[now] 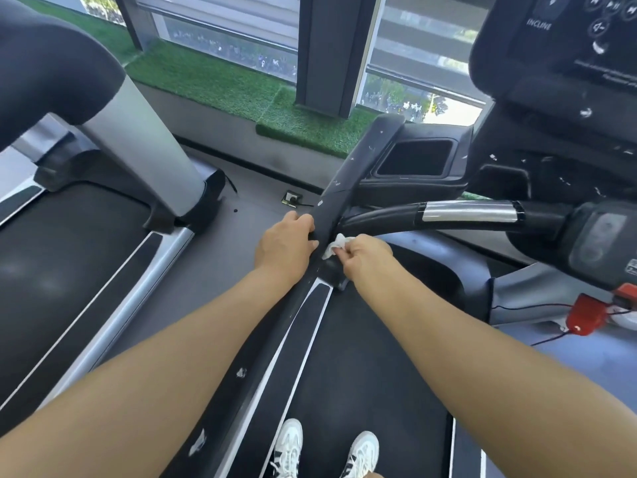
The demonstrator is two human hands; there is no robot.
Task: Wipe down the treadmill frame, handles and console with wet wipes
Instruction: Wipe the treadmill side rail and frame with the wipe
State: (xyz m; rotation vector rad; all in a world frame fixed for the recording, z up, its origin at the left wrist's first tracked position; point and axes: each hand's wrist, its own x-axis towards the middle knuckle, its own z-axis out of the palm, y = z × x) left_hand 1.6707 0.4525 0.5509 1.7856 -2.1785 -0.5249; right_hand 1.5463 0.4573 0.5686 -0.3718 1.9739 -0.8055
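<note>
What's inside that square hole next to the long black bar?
The console tray looks dark inside, and nothing shows in it. Its floor is in shadow, so something small and dark could be hidden there.

- Two hands: the left hand [286,248] and the right hand [367,258].
- Two bare forearms, one behind each hand.
- One wipe [336,244], white and crumpled.
- Two treadmills: the near treadmill [348,374] and a second treadmill [69,236] to the left.
- One console [565,46] in view, at upper right.
- One side handrail [348,177], black and flaked.
- One curved handle [465,212] with one silver sensor band.
- One tray pocket [415,160] beside the console.
- Two shoes: left shoe [287,446], right shoe [362,453], white with dark stripes.
- One red safety clip [586,313].
- One floor socket [293,198].
- One window pillar [331,53] between two panes.
</note>
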